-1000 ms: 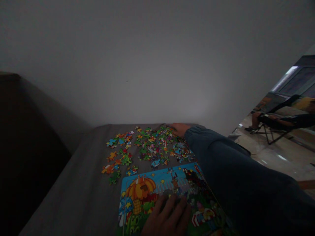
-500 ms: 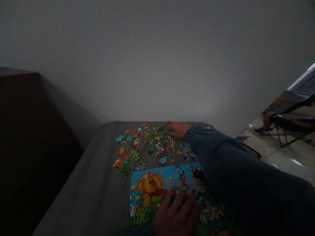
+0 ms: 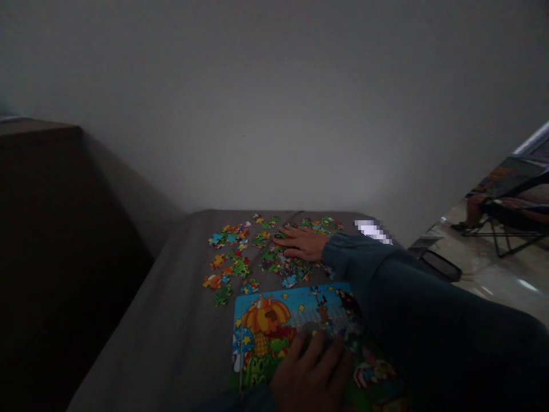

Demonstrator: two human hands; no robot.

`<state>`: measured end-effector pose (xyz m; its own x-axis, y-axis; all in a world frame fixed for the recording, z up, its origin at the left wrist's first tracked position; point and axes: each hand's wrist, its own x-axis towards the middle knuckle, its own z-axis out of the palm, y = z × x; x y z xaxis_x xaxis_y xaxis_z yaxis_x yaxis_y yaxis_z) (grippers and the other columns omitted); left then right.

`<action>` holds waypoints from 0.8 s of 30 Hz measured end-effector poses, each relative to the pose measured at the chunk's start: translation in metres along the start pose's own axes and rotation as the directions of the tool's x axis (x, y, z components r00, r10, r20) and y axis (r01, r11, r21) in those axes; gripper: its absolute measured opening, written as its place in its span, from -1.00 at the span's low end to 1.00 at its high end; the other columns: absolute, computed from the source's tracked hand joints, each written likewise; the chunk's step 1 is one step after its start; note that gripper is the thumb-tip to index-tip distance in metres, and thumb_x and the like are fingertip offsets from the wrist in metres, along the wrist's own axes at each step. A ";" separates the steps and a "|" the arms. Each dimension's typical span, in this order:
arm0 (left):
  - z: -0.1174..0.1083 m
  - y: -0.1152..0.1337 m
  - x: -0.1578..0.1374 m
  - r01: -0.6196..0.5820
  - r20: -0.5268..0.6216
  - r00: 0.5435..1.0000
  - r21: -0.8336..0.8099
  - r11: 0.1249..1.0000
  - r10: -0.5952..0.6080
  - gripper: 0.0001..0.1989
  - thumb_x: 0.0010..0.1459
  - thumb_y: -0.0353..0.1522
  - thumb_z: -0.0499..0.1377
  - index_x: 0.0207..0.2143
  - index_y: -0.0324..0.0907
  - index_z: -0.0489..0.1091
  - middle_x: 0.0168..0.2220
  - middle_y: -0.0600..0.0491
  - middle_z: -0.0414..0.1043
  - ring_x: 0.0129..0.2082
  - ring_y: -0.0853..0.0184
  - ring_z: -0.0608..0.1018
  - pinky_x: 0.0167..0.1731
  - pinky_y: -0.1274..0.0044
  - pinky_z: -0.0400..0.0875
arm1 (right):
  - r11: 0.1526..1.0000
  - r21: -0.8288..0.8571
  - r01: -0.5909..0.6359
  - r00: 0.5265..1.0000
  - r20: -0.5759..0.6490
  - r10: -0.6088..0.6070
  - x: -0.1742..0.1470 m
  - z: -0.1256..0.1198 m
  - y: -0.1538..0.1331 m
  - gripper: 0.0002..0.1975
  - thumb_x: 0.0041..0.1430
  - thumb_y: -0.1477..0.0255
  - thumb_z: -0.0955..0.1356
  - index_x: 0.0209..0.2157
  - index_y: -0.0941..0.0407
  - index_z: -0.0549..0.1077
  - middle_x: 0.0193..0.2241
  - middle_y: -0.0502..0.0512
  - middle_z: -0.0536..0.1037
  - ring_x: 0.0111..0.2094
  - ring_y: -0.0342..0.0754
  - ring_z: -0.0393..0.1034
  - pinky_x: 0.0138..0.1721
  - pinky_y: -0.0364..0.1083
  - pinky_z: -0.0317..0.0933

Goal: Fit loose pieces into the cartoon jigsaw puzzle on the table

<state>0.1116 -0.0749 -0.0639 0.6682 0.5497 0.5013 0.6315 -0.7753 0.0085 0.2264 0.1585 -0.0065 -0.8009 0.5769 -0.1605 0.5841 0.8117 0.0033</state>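
Note:
My right hand (image 3: 302,242) lies palm down over the loose jigsaw puzzle pieces (image 3: 274,264), its fingers stretched out and apart. The palm and whatever is under it are hidden. Nearer to me, a picture puzzle board (image 3: 300,297) rests on the cloth, showing a pumpkin house, a blue sky and green figures. My left hand (image 3: 311,372) is on the lower part of this board with fingers apart, and no piece shows in it. Left of the main heap, smaller groups of puzzle pieces (image 3: 229,236) are scattered. My right sleeve covers the board's right side.
Grey cloth (image 3: 171,320) covers the table, which meets a plain wall (image 3: 274,114). A dark cabinet (image 3: 64,229) stands to the left. A bright pixelated patch (image 3: 372,230) is at the back right corner. Beyond, a person's leg (image 3: 474,212) shows beside a folding chair (image 3: 500,234).
My right hand has moved from the back of the heap toward me, its fingers now spread over the middle pieces. Pieces at the back right are uncovered. My left hand stays on the board.

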 end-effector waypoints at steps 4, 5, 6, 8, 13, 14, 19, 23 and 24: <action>-0.007 -0.002 0.001 -0.014 0.144 0.989 -0.045 0.999 0.020 -0.46 0.24 -0.03 -0.08 0.16 -0.09 0.19 0.15 0.12 0.31 0.03 0.23 0.36 0.00 0.36 0.24 | 1.000 0.010 -0.028 1.000 0.011 0.028 -0.016 0.002 0.000 -0.41 0.30 0.08 0.08 0.29 -0.04 -0.03 0.32 0.20 -0.15 0.31 0.18 -0.31 0.23 0.20 -0.21; -0.008 -0.002 0.001 -0.015 0.172 0.985 -0.054 0.998 0.024 -0.46 0.24 -0.04 -0.06 0.18 -0.10 0.17 0.17 0.11 0.28 0.05 0.21 0.35 0.00 0.34 0.25 | 0.999 0.013 -0.037 0.999 0.010 0.037 -0.020 0.003 0.000 -0.40 0.29 0.07 0.08 0.29 -0.04 -0.06 0.32 0.19 -0.17 0.31 0.18 -0.34 0.24 0.20 -0.23; -0.009 -0.002 0.002 -0.010 0.195 0.980 -0.063 0.998 0.022 -0.45 0.24 -0.06 -0.04 0.19 -0.10 0.15 0.18 0.10 0.27 0.06 0.20 0.34 0.01 0.32 0.26 | 0.999 0.017 -0.049 0.999 0.008 0.048 -0.024 0.004 0.000 -0.39 0.29 0.06 0.07 0.30 -0.04 -0.08 0.32 0.19 -0.20 0.31 0.18 -0.36 0.24 0.20 -0.24; -0.010 -0.002 0.002 0.008 0.228 0.974 -0.083 0.996 0.012 -0.45 0.23 -0.08 -0.02 0.21 -0.10 0.11 0.19 0.10 0.25 0.08 0.18 0.34 0.02 0.28 0.27 | 0.997 0.023 -0.075 0.997 0.007 0.074 -0.030 0.007 0.000 -0.36 0.27 0.03 0.07 0.30 -0.04 -0.12 0.32 0.19 -0.24 0.31 0.19 -0.36 0.24 0.21 -0.25; -0.014 0.000 0.005 0.056 0.313 0.950 -0.159 0.986 -0.003 -0.45 0.24 -0.09 -0.03 0.22 -0.10 0.09 0.22 0.08 0.21 0.11 0.13 0.33 0.03 0.22 0.28 | 0.989 0.028 -0.144 0.990 0.010 0.144 -0.042 0.008 0.003 -0.28 0.23 -0.05 0.05 0.31 -0.01 -0.15 0.32 0.24 -0.26 0.31 0.22 -0.36 0.24 0.22 -0.25; -0.015 0.001 0.006 0.064 0.320 0.947 -0.167 0.984 -0.007 -0.45 0.25 -0.09 -0.04 0.22 -0.10 0.09 0.22 0.08 0.20 0.11 0.12 0.33 0.03 0.21 0.29 | 0.987 0.027 -0.160 0.987 0.009 0.160 -0.043 0.006 0.003 -0.26 0.21 -0.06 0.05 0.31 0.01 -0.14 0.32 0.26 -0.25 0.31 0.23 -0.36 0.24 0.23 -0.26; -0.016 0.001 0.006 0.084 0.316 0.948 -0.174 0.981 -0.025 -0.45 0.24 -0.12 -0.01 0.22 -0.09 0.08 0.22 0.08 0.19 0.11 0.13 0.33 0.03 0.19 0.28 | 0.979 0.031 -0.202 0.979 -0.025 0.203 -0.045 -0.008 -0.010 -0.22 0.18 -0.08 0.08 0.31 0.03 -0.14 0.32 0.27 -0.24 0.30 0.29 -0.38 0.22 0.28 -0.26; -0.016 0.001 0.005 0.080 0.305 0.952 -0.158 0.984 -0.028 -0.45 0.23 -0.12 0.01 0.22 -0.08 0.08 0.22 0.09 0.20 0.11 0.14 0.32 0.04 0.23 0.27 | 0.997 0.063 0.032 0.998 -0.053 -0.028 -0.042 -0.014 -0.039 -0.31 0.24 0.00 0.12 0.30 -0.04 -0.11 0.33 0.16 -0.23 0.31 0.24 -0.39 0.24 0.24 -0.24; -0.016 0.001 0.005 0.080 0.302 0.953 -0.154 0.985 -0.030 -0.46 0.23 -0.13 0.01 0.22 -0.08 0.08 0.22 0.09 0.20 0.11 0.14 0.32 0.04 0.24 0.26 | 0.993 0.069 0.101 0.994 -0.043 -0.098 -0.041 -0.013 -0.046 -0.34 0.25 0.03 0.13 0.30 -0.04 -0.08 0.33 0.14 -0.21 0.31 0.22 -0.37 0.24 0.21 -0.24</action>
<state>0.1092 -0.0779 -0.0481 0.7365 0.6411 0.2158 0.6149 -0.7674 0.1816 0.2309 0.0987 0.0123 -0.8592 0.4980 -0.1175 0.5081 0.8575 -0.0807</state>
